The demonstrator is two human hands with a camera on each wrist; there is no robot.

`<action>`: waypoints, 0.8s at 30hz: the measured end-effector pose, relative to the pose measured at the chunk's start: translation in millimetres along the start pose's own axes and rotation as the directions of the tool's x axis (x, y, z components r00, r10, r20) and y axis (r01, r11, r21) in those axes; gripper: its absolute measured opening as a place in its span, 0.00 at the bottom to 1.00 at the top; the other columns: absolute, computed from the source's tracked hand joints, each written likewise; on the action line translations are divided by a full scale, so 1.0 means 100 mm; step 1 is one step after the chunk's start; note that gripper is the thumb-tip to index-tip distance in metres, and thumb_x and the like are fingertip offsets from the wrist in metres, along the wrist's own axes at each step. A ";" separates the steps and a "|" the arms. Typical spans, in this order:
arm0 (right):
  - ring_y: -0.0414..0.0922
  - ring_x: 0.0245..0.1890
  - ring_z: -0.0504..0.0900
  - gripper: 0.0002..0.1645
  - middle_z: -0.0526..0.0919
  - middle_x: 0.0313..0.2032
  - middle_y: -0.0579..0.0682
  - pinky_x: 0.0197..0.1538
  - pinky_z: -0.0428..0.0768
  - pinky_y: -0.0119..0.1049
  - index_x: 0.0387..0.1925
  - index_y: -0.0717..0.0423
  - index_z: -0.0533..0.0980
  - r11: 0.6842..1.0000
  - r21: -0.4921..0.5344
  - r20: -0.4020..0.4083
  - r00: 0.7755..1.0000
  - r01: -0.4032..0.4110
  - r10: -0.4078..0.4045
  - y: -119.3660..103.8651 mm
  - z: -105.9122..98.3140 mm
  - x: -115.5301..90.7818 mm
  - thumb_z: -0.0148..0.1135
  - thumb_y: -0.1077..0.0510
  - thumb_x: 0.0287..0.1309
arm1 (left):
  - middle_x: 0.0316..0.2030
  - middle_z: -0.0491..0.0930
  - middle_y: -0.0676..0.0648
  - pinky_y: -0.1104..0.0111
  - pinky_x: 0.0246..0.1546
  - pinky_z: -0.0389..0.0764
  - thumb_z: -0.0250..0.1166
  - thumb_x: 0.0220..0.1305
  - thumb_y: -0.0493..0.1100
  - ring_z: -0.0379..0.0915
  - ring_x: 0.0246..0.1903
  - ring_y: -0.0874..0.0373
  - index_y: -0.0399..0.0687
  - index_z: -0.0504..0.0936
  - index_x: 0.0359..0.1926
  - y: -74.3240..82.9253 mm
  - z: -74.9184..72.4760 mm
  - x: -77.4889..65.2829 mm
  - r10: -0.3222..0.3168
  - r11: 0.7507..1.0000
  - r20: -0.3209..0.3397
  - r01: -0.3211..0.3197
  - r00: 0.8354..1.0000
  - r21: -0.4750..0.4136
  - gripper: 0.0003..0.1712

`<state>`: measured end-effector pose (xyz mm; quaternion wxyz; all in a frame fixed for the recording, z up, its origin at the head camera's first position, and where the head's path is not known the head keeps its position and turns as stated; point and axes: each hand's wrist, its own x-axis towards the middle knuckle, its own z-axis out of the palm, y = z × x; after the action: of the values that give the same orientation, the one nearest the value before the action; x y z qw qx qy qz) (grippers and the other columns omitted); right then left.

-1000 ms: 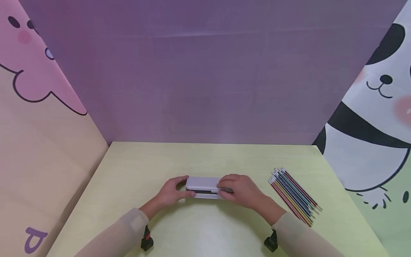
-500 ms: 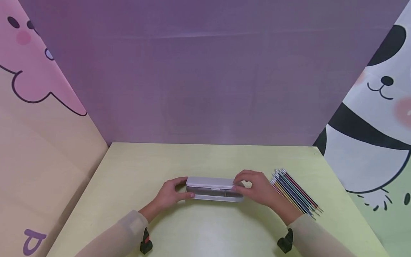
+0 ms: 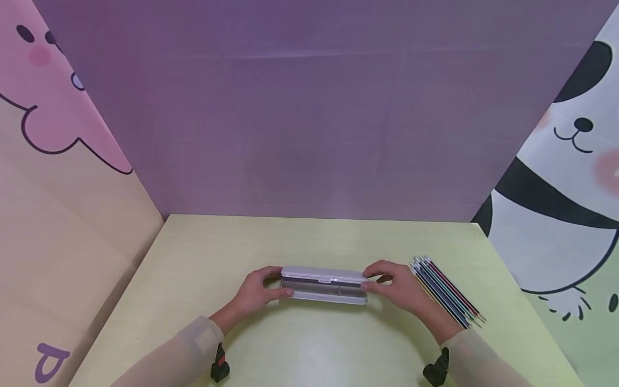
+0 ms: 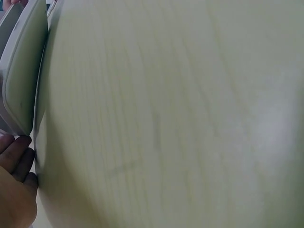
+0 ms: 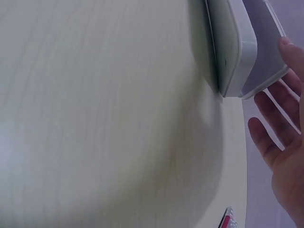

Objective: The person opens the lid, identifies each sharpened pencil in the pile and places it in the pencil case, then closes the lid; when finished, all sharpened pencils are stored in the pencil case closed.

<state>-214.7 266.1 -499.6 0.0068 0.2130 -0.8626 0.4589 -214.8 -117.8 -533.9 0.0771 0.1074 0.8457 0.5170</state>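
Observation:
A long white pencil case (image 3: 329,298) lies near the middle of the table, its lid (image 3: 324,273) partly raised and the front side gaping. Inside, a greyish hollow shows in the head view. My left hand (image 3: 256,290) grips the left end, with the thumb at the front and fingers behind. At the other end my right hand (image 3: 398,285) pinches the lid's right corner between thumb and fingers. The right wrist view shows the right thumb on the lid's edge and the other fingers spread by the end of the case (image 5: 240,52).
A bundle of several coloured pencils (image 3: 450,290) lies on the table (image 3: 309,344) to the right, partly behind my right forearm. A purple wall (image 3: 309,118) stands at the back, with printed panels at both sides.
My right hand has slid from the middle of the case to its right end. The lid gapes wider than a second ago. My left hand has stayed in place.

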 end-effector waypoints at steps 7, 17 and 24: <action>0.41 0.39 0.88 0.11 0.88 0.39 0.43 0.43 0.87 0.33 0.39 0.45 0.86 0.997 -0.025 -0.063 0.995 -0.077 0.076 -0.04 0.02 0.08 0.76 0.48 0.57 | 0.66 0.78 0.43 0.48 0.72 0.68 0.80 0.53 0.57 0.68 0.70 0.44 0.40 0.75 0.69 -0.03 -0.01 -0.01 0.013 1.000 0.028 -0.013 1.000 0.025 0.47; 0.49 0.36 0.87 0.09 0.89 0.35 0.47 0.37 0.86 0.34 0.40 0.51 0.86 0.992 -0.016 -0.139 0.983 -0.122 0.119 0.00 0.00 0.31 0.70 0.50 0.65 | 0.67 0.76 0.42 0.45 0.73 0.66 0.81 0.51 0.57 0.67 0.70 0.41 0.41 0.74 0.70 -0.06 -0.02 0.02 0.065 0.992 0.073 -0.073 0.995 0.106 0.50; 0.56 0.41 0.90 0.17 0.89 0.41 0.59 0.36 0.89 0.41 0.48 0.61 0.83 0.978 0.105 -0.122 0.974 -0.179 0.191 0.05 -0.01 0.43 0.65 0.52 0.70 | 0.64 0.78 0.43 0.45 0.70 0.68 0.82 0.50 0.54 0.69 0.66 0.43 0.42 0.75 0.70 -0.06 -0.03 0.04 0.122 0.977 0.102 -0.138 0.987 0.162 0.48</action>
<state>-255.9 253.9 -493.6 0.0107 0.1010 -0.8539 0.5104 -220.0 -122.0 -538.1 0.0726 0.1923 0.8730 0.4423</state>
